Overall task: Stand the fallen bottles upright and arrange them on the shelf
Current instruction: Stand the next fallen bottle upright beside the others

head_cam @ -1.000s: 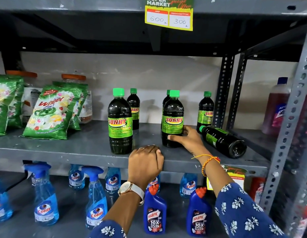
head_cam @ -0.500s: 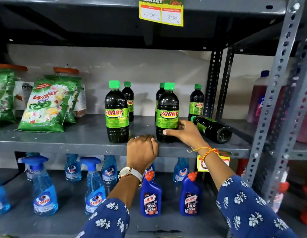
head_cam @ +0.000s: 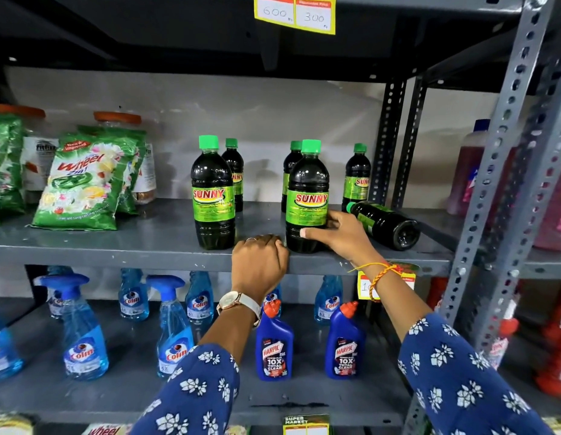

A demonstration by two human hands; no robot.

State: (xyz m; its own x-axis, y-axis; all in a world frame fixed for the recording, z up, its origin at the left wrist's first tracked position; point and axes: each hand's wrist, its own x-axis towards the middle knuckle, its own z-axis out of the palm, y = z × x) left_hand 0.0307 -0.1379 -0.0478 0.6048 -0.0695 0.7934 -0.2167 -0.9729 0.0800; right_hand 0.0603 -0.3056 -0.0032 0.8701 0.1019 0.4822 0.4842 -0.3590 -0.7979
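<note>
Counting the Sunny bottles on the grey shelf [head_cam: 116,243] gives six: five upright and one fallen bottle [head_cam: 386,223] lying on its side at the right end, its green cap toward the back and its base toward the front edge. Two upright ones stand at the front, the left front bottle [head_cam: 213,196] and the right front bottle [head_cam: 307,199], with three more behind them near the wall. All are dark, nearly black bottles with green caps and green labels with red lettering. The right hand [head_cam: 338,235] is wrapped around the lower part of the right front bottle, thumb across its front. The left hand [head_cam: 260,262] is curled closed over the shelf's front edge between the two front bottles, holding no bottle. Green Wheel packets [head_cam: 81,183] lean at the left, before two orange-lidded jars [head_cam: 117,119]. On the lower shelf stand two Harpic bottles [head_cam: 274,346] and several blue Colin sprays [head_cam: 84,334].
</note>
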